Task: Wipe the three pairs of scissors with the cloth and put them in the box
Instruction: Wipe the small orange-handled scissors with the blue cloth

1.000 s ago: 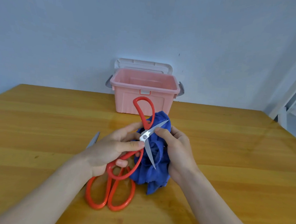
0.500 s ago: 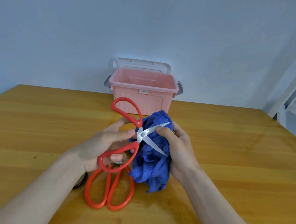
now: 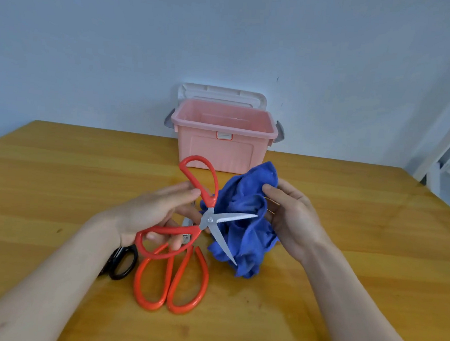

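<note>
My left hand [image 3: 153, 213] holds a pair of red-handled scissors [image 3: 208, 205] above the table, blades spread wide apart. The blades lie against a crumpled blue cloth [image 3: 244, 217], which my right hand [image 3: 290, 215] grips from the right side. A second pair of red-handled scissors [image 3: 171, 281] lies flat on the table below, its blades hidden under my left hand. A black-handled pair [image 3: 123, 263] peeks out from under my left wrist. The open pink box [image 3: 221, 148] stands at the table's far edge.
The wooden table [image 3: 57, 185] stretches wide to both sides. The box's pale lid [image 3: 221, 94] leans on the wall behind the box. A white frame [image 3: 449, 148] stands off the table's right corner.
The scissors in my left hand have turned and opened wider, their blades now spread across the cloth. My right hand has shifted up and to the right on the cloth.
</note>
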{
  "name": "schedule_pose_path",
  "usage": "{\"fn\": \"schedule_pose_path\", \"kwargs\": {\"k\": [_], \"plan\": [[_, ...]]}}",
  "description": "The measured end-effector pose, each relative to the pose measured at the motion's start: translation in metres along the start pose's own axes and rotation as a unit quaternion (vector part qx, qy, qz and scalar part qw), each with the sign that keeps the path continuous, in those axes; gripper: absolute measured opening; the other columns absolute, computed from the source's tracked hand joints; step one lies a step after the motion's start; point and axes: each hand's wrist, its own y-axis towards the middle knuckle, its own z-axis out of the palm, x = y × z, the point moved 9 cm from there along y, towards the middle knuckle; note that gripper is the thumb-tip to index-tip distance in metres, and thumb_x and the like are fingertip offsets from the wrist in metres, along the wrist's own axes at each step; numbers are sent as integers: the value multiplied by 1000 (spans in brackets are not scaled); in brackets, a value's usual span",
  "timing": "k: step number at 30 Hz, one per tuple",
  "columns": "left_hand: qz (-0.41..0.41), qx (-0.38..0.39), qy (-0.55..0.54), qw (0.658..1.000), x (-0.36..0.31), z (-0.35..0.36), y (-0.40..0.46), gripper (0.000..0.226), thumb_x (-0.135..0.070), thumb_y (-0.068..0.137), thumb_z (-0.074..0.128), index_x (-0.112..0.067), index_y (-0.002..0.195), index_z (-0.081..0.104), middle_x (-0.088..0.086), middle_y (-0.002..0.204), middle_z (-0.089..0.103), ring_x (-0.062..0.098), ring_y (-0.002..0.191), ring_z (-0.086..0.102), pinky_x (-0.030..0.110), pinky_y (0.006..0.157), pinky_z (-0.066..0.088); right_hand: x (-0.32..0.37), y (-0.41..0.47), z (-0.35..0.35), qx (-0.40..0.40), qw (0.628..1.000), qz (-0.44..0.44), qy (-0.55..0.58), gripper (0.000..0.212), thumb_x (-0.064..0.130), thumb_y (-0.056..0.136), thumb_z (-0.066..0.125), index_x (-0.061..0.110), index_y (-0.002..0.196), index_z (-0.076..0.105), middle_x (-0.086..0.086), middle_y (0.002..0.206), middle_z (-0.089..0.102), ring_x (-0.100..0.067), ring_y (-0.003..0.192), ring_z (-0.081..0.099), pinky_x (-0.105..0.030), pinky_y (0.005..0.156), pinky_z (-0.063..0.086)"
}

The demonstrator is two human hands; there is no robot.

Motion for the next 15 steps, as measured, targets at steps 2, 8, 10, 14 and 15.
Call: {"fn": "schedule_pose_path", "kwargs": {"k": [2, 8, 10, 14, 15], "plan": [[-8, -17, 49, 999, 2, 2, 0, 26, -42, 93, 55, -34, 116, 63, 14, 104, 72, 21, 41, 57, 14, 27, 24, 0, -4, 15, 42, 998, -6, -50, 23, 19, 97, 56, 5, 104, 73, -15, 101, 73, -25, 90, 69, -38, 84, 55], [10, -27, 98, 995, -2, 6, 0, 27, -41, 94, 53, -32, 119, 59, 12, 102, 74, 18, 41, 54, 15, 29, 26, -3, -11, 38, 82, 968, -44, -231, 54, 44, 94, 61, -7, 76, 63, -22, 75, 63, -35, 70, 61, -44, 72, 46], [16, -40, 107, 993, -3, 4, 1, 28, -43, 92, 55, -34, 118, 60, 12, 102, 73, 18, 40, 53, 15, 29, 27, -1, -12, 42, 86, 957, -71, -270, 34, 29, 88, 72, 0, 73, 67, -17, 73, 66, -25, 67, 61, -35, 68, 47], [33, -43, 108, 993, -6, 6, 1, 25, -42, 94, 54, -34, 116, 61, 14, 98, 73, 17, 39, 50, 15, 30, 26, -6, -13, 48, 119, 940, -63, -312, 26, 15, 79, 82, -2, 87, 63, -8, 89, 76, -18, 84, 73, -27, 79, 56], [36, -44, 110, 992, -7, 7, 1, 24, -41, 94, 54, -33, 115, 61, 13, 96, 73, 17, 39, 49, 15, 30, 26, -9, -13, 47, 124, 940, -50, -313, 29, 15, 78, 82, -2, 92, 63, -7, 91, 77, -18, 86, 73, -28, 82, 57]]}}
